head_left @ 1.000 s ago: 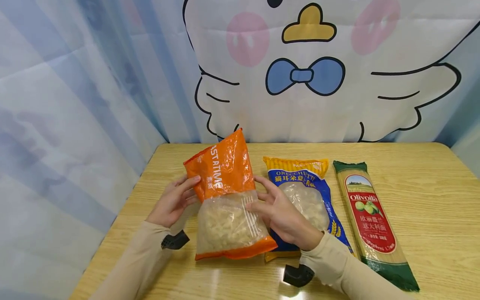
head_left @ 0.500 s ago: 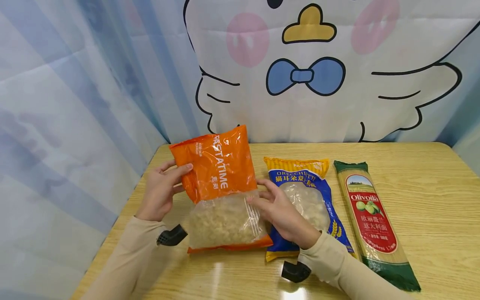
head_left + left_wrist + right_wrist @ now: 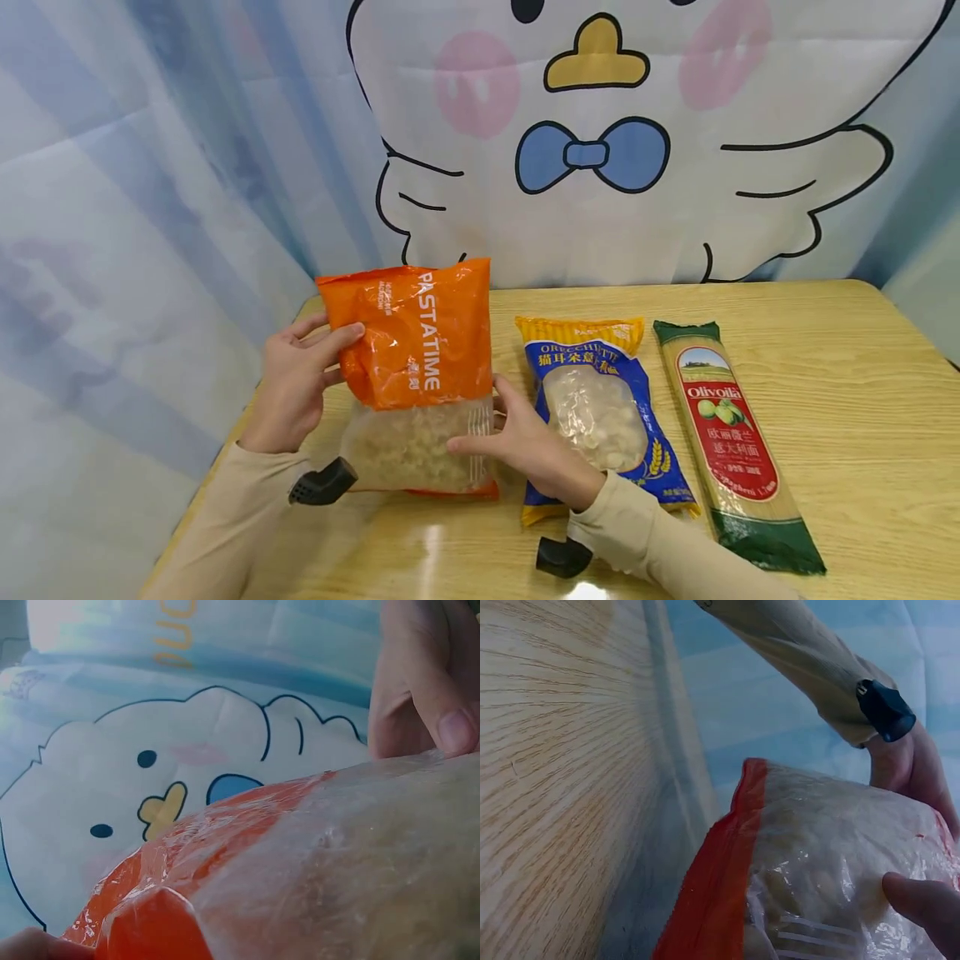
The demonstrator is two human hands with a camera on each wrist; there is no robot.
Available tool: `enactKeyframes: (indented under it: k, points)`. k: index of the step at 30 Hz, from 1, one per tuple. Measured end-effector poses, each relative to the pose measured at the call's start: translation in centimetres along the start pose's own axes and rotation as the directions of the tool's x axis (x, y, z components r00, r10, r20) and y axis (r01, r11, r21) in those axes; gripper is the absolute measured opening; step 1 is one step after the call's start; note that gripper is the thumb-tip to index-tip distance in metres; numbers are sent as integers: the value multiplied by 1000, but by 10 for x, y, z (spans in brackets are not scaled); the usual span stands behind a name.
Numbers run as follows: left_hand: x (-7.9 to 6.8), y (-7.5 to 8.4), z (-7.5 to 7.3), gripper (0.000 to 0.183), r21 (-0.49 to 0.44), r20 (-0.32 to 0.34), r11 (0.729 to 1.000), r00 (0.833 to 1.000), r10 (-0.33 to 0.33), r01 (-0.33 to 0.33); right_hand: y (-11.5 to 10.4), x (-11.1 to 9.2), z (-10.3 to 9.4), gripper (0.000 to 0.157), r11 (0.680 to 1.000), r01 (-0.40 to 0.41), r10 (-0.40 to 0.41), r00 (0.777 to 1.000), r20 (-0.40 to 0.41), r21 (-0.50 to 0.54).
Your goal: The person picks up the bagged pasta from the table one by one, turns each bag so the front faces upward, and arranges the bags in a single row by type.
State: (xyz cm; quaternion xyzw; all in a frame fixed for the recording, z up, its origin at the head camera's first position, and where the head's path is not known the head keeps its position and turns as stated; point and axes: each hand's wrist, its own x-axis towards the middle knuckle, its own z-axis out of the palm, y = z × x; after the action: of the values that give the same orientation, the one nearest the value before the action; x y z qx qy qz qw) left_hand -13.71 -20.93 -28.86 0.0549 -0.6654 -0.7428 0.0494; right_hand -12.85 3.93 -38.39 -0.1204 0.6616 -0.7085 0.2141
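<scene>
Both hands hold an orange bag of pasta [image 3: 457,333] with a see-through lower half, tilted up at the left of the table. My left hand [image 3: 288,383] grips its upper left side, thumb on the front and the other fingers behind. My right hand [image 3: 536,442] grips the lower right edge, with its thumb across the clear part. In the right wrist view the clear part of the bag [image 3: 825,855] shows pale pasta pieces under that thumb. The left wrist view shows the bag [image 3: 247,847] close up, with the right hand [image 3: 424,682] at its far edge.
A blue and yellow bag of orecchiette [image 3: 600,408] lies just right of the right hand. Farther right lies a long pack of spaghetti [image 3: 738,442] with green ends. All are on a wooden table [image 3: 862,375], with a cartoon-printed curtain [image 3: 585,225] behind it.
The orange bag has shifted left and its front has turned more toward the head camera. Both hands have moved left with it, still holding it. The head view has shifted slightly.
</scene>
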Motion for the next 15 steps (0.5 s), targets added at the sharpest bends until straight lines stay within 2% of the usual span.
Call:
enactKeyframes:
  k: [6,11,15]
  points:
    - [-2,4,-4,49,-27,10,1000,1000,7,-6,2,1,3,93,999,-6,4,999,43,38]
    - [-2,6,-4,52,-63,12,998,1000,-5,6,6,2,6,92,993,18,-26,997,69,115]
    - [-1,8,-6,56,-97,14,995,1000,-23,24,6,0,8,98,990,36,-46,997,70,137]
